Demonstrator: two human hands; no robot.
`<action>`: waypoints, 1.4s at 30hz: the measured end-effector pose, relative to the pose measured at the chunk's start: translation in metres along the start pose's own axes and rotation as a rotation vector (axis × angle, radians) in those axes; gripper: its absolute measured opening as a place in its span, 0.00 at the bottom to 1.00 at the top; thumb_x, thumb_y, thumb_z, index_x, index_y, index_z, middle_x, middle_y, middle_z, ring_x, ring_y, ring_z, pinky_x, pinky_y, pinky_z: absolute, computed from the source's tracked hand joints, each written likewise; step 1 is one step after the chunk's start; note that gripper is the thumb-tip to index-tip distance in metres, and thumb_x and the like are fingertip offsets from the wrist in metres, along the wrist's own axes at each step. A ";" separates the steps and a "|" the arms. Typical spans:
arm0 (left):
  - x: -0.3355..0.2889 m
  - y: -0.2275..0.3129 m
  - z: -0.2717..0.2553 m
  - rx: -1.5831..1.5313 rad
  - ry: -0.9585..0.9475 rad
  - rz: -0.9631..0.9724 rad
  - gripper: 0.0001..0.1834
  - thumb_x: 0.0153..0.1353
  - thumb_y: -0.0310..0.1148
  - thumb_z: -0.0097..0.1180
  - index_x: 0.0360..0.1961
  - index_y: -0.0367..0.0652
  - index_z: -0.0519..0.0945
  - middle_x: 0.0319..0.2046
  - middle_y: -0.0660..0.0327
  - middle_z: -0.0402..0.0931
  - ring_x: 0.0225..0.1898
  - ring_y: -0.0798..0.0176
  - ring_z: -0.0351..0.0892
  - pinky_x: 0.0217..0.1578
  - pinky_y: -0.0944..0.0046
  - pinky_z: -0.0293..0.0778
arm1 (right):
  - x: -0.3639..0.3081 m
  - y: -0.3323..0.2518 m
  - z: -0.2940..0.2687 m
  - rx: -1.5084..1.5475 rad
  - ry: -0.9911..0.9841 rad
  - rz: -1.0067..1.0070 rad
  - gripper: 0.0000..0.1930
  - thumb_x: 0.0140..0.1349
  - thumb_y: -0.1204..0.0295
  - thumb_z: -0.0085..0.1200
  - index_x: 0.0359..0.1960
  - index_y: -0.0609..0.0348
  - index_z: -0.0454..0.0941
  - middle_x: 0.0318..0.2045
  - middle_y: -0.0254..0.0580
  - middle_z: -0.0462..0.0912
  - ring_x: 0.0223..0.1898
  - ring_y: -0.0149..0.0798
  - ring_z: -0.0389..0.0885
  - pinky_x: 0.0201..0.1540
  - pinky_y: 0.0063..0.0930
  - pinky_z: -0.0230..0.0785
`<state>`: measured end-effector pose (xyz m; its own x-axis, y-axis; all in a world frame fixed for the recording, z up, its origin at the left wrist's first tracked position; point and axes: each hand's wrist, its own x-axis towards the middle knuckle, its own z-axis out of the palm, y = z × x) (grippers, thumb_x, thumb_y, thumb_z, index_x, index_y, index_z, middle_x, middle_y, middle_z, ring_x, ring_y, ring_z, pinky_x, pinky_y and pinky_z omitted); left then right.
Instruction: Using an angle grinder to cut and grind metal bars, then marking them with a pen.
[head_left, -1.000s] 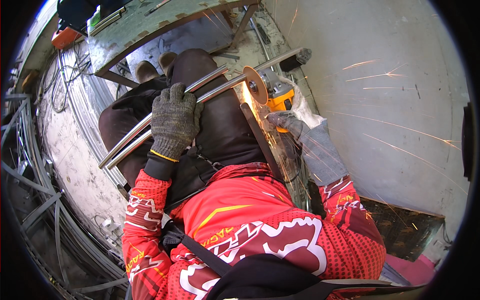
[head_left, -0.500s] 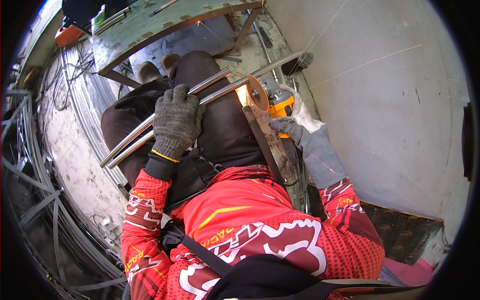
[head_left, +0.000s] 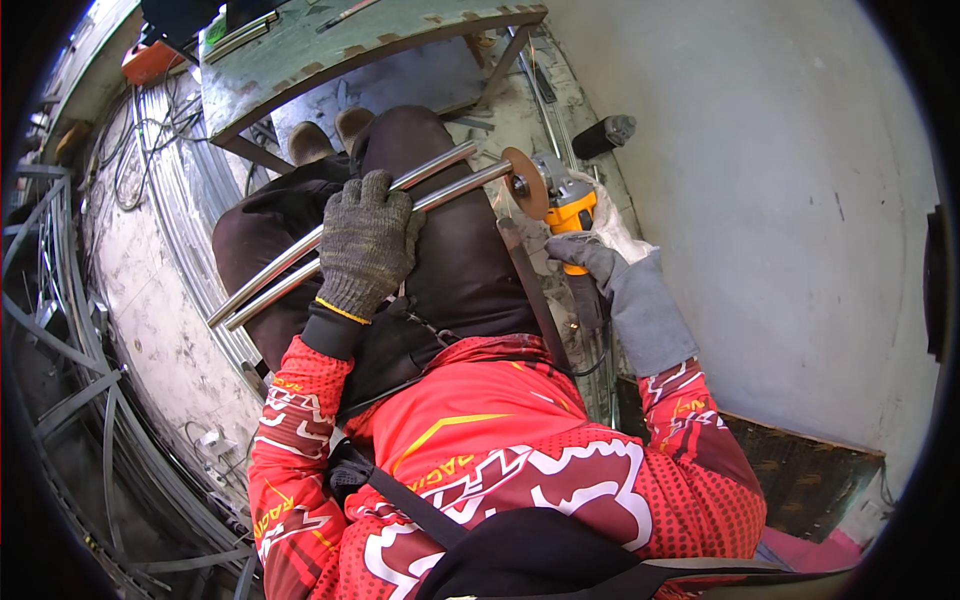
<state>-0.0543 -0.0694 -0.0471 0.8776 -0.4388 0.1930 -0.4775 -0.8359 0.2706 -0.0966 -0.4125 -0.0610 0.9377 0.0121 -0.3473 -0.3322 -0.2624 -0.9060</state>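
Two shiny metal tubes (head_left: 285,262) lie side by side, slanting across my dark-trousered thighs. My left hand (head_left: 368,240), in a dark grey knit glove, is closed over them and presses them down. In my right hand (head_left: 600,268), in a grey work glove, is an angle grinder (head_left: 572,210) with a yellow and silver body. Its thin brown cutting disc (head_left: 528,183) stands right by the far end of the nearer tube; whether they touch, I cannot tell. Part of my right hand's grip is hidden behind the glove's cuff and a whitish cloth.
A worn metal-topped bench (head_left: 300,55) stands ahead of my feet. Beside the pale wall (head_left: 760,200) on the right lies a dark cylinder (head_left: 603,137). A flat dark bar (head_left: 530,285) runs along my right thigh. Metal lengths (head_left: 185,205) and a frame stack (head_left: 80,385) fill the left.
The nearer tube reached past the disc before; now it ends at the disc, its outer length gone from there. The spray of sparks has nearly died. The grinder sits slightly farther right in view.
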 end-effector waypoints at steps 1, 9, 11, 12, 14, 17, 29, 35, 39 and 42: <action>-0.001 0.000 -0.001 -0.002 0.011 -0.005 0.14 0.66 0.41 0.66 0.42 0.41 0.84 0.54 0.50 0.78 0.52 0.42 0.79 0.53 0.42 0.74 | -0.005 -0.006 -0.002 -0.027 0.012 0.043 0.55 0.43 0.69 0.83 0.76 0.56 0.63 0.63 0.44 0.78 0.60 0.40 0.81 0.67 0.36 0.74; 0.000 -0.001 0.000 -0.017 0.045 0.002 0.14 0.64 0.41 0.67 0.41 0.41 0.84 0.53 0.50 0.78 0.51 0.42 0.79 0.53 0.42 0.74 | -0.001 0.009 -0.015 -0.308 -0.008 -0.101 0.58 0.43 0.66 0.86 0.76 0.56 0.63 0.66 0.46 0.77 0.66 0.41 0.77 0.70 0.37 0.71; -0.001 0.000 -0.001 -0.052 0.039 -0.010 0.14 0.62 0.40 0.67 0.40 0.41 0.84 0.52 0.50 0.78 0.51 0.42 0.78 0.52 0.42 0.73 | -0.008 -0.002 -0.015 -0.162 -0.030 -0.075 0.56 0.43 0.70 0.83 0.77 0.57 0.63 0.65 0.44 0.78 0.64 0.39 0.79 0.69 0.37 0.73; -0.001 -0.001 -0.002 -0.050 0.043 -0.008 0.14 0.62 0.40 0.67 0.40 0.41 0.84 0.52 0.50 0.78 0.51 0.42 0.78 0.52 0.42 0.73 | -0.010 -0.008 -0.013 -0.016 -0.054 -0.045 0.55 0.44 0.75 0.81 0.77 0.58 0.63 0.64 0.42 0.78 0.62 0.38 0.80 0.68 0.37 0.74; -0.001 -0.001 -0.006 -0.088 0.052 0.005 0.14 0.60 0.40 0.68 0.41 0.42 0.85 0.54 0.50 0.78 0.55 0.41 0.77 0.56 0.40 0.72 | -0.010 0.007 -0.022 -0.065 0.007 -0.036 0.55 0.44 0.76 0.80 0.77 0.57 0.63 0.64 0.42 0.78 0.61 0.38 0.81 0.66 0.36 0.75; -0.011 -0.001 -0.015 -0.041 0.094 0.036 0.15 0.58 0.40 0.70 0.42 0.42 0.86 0.58 0.50 0.77 0.62 0.39 0.74 0.62 0.38 0.69 | -0.011 0.008 -0.032 -0.240 0.109 -0.105 0.57 0.43 0.77 0.79 0.79 0.55 0.61 0.64 0.42 0.78 0.60 0.37 0.81 0.66 0.35 0.76; -0.025 -0.021 -0.011 0.007 0.124 0.030 0.20 0.52 0.35 0.75 0.46 0.41 0.85 0.56 0.49 0.77 0.61 0.38 0.74 0.61 0.40 0.71 | 0.005 0.016 -0.033 -0.107 0.016 -0.204 0.57 0.42 0.59 0.89 0.75 0.63 0.68 0.70 0.45 0.75 0.71 0.41 0.74 0.76 0.36 0.65; -0.020 -0.017 -0.016 -0.170 0.073 0.040 0.16 0.51 0.33 0.75 0.39 0.38 0.85 0.52 0.47 0.78 0.56 0.38 0.77 0.57 0.43 0.75 | 0.004 0.021 -0.040 -0.159 0.055 -0.283 0.60 0.42 0.60 0.89 0.76 0.63 0.65 0.71 0.46 0.75 0.71 0.43 0.74 0.77 0.38 0.65; -0.014 -0.013 -0.022 -0.164 0.053 0.010 0.14 0.51 0.33 0.75 0.36 0.38 0.85 0.51 0.47 0.78 0.55 0.38 0.77 0.57 0.43 0.75 | 0.001 0.011 -0.036 -0.084 0.046 -0.271 0.61 0.40 0.61 0.90 0.76 0.63 0.64 0.71 0.46 0.75 0.72 0.44 0.74 0.78 0.39 0.65; -0.014 -0.015 -0.022 -0.188 0.039 -0.003 0.14 0.51 0.33 0.75 0.35 0.39 0.85 0.50 0.47 0.78 0.55 0.38 0.77 0.57 0.43 0.75 | -0.005 -0.004 -0.028 0.322 0.059 -0.008 0.61 0.40 0.66 0.90 0.78 0.60 0.63 0.72 0.49 0.74 0.73 0.46 0.74 0.78 0.40 0.65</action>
<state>-0.0604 -0.0434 -0.0337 0.8786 -0.4199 0.2273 -0.4773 -0.7594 0.4422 -0.0968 -0.4388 -0.0491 0.9415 -0.0454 -0.3339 -0.3313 0.0558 -0.9419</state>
